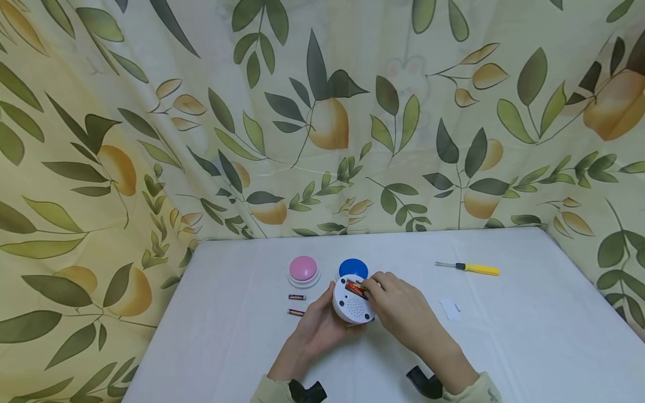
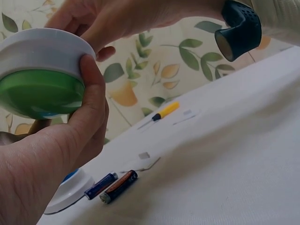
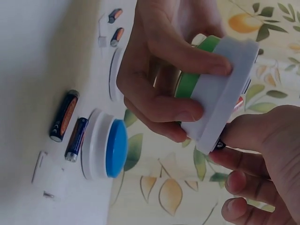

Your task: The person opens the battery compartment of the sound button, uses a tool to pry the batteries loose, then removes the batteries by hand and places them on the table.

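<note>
My left hand grips a round push-button with a white body and a green cap. It is turned over, its speaker holes and battery compartment facing up in the head view. A red battery shows in the compartment. At the compartment's edge, the thumb and forefinger of my right hand pinch a battery, mostly hidden by the fingers; a small dark round end shows between them in the right wrist view.
A pink button and a blue button stand behind the hands. Several loose batteries lie near them. To the right are a yellow-handled screwdriver and a small white piece. A patterned curtain hangs behind the table.
</note>
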`<state>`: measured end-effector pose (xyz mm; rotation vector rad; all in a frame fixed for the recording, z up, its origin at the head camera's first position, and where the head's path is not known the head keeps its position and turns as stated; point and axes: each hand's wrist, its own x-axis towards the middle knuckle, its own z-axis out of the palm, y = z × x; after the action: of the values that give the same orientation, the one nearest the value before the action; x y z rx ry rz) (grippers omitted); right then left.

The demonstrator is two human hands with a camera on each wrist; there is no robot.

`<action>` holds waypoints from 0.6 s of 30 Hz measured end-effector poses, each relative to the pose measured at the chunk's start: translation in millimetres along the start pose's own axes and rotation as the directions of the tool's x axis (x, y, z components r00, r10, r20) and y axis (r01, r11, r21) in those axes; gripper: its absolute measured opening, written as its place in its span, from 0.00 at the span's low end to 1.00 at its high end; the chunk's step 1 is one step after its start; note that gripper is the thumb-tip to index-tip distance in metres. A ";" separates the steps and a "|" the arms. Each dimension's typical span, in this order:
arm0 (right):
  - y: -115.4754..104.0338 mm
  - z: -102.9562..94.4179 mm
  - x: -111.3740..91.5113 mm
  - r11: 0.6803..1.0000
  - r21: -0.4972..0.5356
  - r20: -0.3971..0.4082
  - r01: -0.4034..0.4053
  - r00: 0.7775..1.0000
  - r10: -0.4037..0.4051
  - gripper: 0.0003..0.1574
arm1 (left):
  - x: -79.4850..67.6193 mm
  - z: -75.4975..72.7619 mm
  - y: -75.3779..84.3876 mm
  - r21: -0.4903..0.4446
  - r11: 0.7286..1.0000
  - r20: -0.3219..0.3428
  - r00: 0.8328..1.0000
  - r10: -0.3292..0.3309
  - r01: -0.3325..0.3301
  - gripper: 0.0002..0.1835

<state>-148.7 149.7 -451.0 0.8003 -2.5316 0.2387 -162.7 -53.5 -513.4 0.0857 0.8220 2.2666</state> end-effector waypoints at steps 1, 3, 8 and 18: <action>0.4 0.0 0.1 1.000 0.009 0.001 -0.005 1.000 0.005 0.19 | -0.1 0.0 0.1 -0.003 1.000 0.002 1.000 -0.002 0.002 0.36; 2.0 0.1 0.1 0.999 0.030 -0.001 -0.012 1.000 0.012 0.18 | 0.1 0.1 0.2 -0.002 1.000 0.005 1.000 -0.002 0.002 0.36; 7.7 -0.9 0.0 0.995 0.091 -0.004 -0.034 0.999 0.035 0.16 | 0.5 -0.4 -0.4 0.012 1.000 0.008 1.000 0.000 0.000 0.37; 23.6 -2.4 -2.2 0.971 0.225 0.058 -0.079 0.996 0.068 0.15 | -0.6 -0.7 1.6 -0.017 1.000 0.021 1.000 -0.007 0.008 0.37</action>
<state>-159.9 170.8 -450.5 0.8065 -2.6153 0.5482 -163.4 -55.2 -512.9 0.0975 0.7904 2.2620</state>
